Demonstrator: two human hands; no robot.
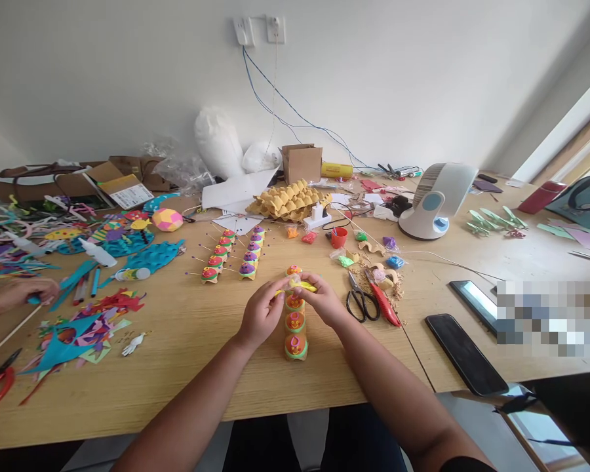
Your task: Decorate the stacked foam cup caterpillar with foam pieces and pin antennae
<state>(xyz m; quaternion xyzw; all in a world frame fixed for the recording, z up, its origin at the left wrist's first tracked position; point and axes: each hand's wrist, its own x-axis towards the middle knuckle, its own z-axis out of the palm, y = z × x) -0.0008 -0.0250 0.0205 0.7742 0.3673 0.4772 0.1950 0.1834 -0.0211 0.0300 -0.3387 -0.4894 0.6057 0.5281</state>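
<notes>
My left hand and my right hand meet in front of me, fingers pinched on a small yellow packet of modelling clay with some clear plastic showing. Right beneath the packet, an egg-carton strip lies lengthwise on the table. Its orange humps carry pink and red clay details and green lower edges. My hands partly cover its far end. Farther back stand two decorated carton strips, a red one and a purple one, with thin pins sticking out sideways.
Black-handled scissors and a red cutter lie to the right, near clay packets and a red cup. A phone and a white fan are farther right. At left, another person's hand holds a stick beside paper scraps.
</notes>
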